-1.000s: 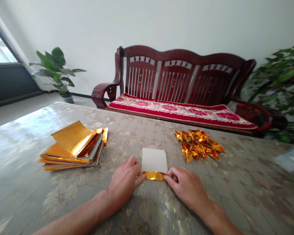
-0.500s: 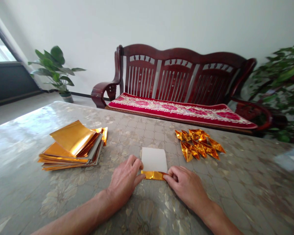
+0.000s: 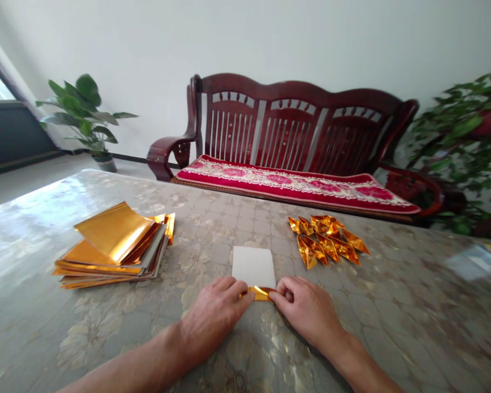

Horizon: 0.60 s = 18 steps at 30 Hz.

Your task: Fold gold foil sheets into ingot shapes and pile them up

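Note:
A sheet of gold foil paper [image 3: 253,263] lies white side up in front of me, its near edge turned over into a narrow gold strip. My left hand [image 3: 221,304] grips the strip's left part between thumb and fingers, covering that end. At the right end, my right hand [image 3: 306,305] pinches the fold with thumb and curled fingers. To the left rests a stack of gold foil sheets [image 3: 114,234], some showing their grey-white backs. Several folded gold paper pieces with pointed ends [image 3: 327,240] sit in rows beyond my right hand.
The table [image 3: 213,218] has a patterned, shiny cover. A clear plastic packet [image 3: 478,262] lies at its right. Behind stands a dark red wooden bench [image 3: 290,131] with a red floral cushion [image 3: 303,183]. Potted plants [image 3: 84,112] flank it on both sides.
My left hand has slid right along the folded strip, covering more of it. The right hand stays at its end. The whole view has shifted slightly.

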Each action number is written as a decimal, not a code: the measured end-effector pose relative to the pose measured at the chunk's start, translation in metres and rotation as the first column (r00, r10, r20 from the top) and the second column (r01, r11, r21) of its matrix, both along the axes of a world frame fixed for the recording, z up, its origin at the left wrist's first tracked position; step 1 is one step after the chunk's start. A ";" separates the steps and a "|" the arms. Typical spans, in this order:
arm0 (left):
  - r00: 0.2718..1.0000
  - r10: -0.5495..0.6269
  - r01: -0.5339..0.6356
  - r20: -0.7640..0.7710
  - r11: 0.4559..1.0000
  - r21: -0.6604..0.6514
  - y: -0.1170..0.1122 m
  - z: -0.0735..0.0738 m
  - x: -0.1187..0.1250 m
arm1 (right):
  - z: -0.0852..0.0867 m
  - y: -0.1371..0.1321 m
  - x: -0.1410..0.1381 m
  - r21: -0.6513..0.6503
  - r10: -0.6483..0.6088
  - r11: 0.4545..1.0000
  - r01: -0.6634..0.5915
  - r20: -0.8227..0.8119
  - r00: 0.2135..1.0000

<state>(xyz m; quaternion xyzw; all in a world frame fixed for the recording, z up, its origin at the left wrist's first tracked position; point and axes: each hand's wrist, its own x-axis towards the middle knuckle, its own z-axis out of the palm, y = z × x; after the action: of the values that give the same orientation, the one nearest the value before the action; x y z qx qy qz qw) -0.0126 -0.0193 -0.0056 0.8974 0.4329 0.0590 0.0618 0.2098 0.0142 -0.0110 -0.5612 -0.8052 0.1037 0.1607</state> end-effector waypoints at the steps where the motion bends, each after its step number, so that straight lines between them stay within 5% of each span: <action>1: 1.000 -0.003 0.003 -0.011 1.000 0.004 0.000 0.001 0.000 | 0.000 0.000 0.000 0.003 -0.001 1.000 0.001 -0.003 1.000; 18: 0.996 0.026 -0.023 -0.087 0.999 0.030 -0.011 -0.005 0.007 | -0.002 -0.001 0.000 0.014 -0.058 0.998 0.057 0.071 0.996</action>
<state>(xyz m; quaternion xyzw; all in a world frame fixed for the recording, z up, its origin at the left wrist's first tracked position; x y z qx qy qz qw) -0.0056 -0.0307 -0.0107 0.8945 0.4454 0.0268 0.0289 0.2102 0.0135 -0.0131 -0.5864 -0.7947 0.0740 0.1382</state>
